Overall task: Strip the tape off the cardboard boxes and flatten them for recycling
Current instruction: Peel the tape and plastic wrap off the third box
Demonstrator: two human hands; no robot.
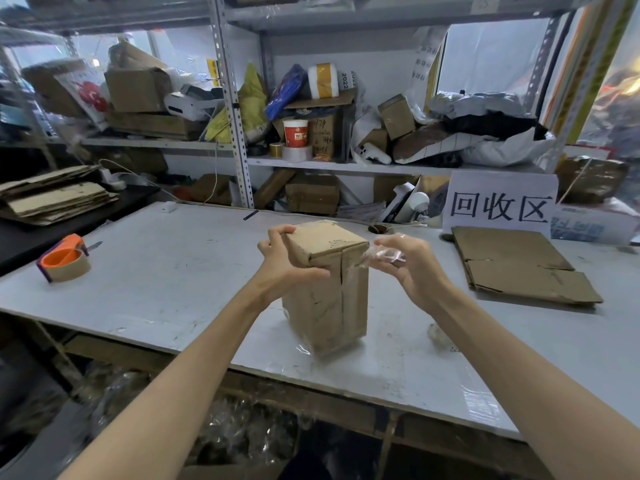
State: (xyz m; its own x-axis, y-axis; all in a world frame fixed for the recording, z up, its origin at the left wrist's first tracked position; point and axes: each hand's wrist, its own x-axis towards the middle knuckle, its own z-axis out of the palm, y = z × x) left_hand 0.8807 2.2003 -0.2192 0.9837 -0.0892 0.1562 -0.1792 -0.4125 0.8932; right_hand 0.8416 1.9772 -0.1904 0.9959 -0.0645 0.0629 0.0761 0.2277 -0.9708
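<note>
A tall brown cardboard box (329, 299) stands on end on the white table (173, 271), its flap seam facing me. My left hand (284, 261) grips the box's upper left corner, fingers over the top and thumb on the front. My right hand (401, 261) pinches a crumpled strip of clear tape (377, 256) that still joins the box's upper right edge. Loose clear tape hangs at the box's lower left corner (298, 344).
A flattened cardboard box (519, 265) lies at the right below a white sign (500, 202). An orange tape dispenser (64, 258) sits at the table's left. Flat cardboard is stacked (52, 195) on the far left. A wad of tape (438, 336) lies right of the box. Cluttered shelves stand behind.
</note>
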